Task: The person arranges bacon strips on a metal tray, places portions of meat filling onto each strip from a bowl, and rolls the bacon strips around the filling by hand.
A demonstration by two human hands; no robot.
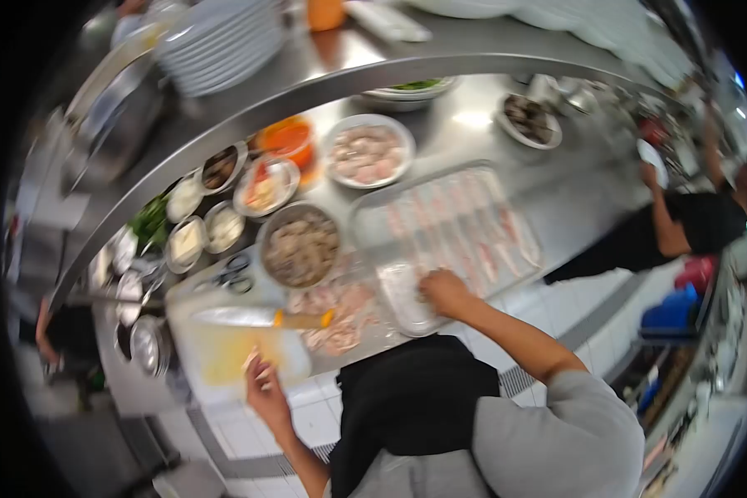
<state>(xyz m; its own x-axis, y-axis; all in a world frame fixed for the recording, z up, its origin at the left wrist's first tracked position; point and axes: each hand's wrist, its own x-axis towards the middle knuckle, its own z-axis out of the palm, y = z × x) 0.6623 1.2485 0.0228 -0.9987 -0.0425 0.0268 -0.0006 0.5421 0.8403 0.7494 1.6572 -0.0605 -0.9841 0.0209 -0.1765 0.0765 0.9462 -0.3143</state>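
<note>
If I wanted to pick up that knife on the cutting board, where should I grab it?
Probably by the middle of its handle, coming from the person's right: the handle points that way, toward the pale pink pieces, while the blade lies over the cutting board, pointing left.

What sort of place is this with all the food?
Probably a restaurant kitchen: see the stack of plates, the knife on a cutting board, and the tray of pale strips.
</note>
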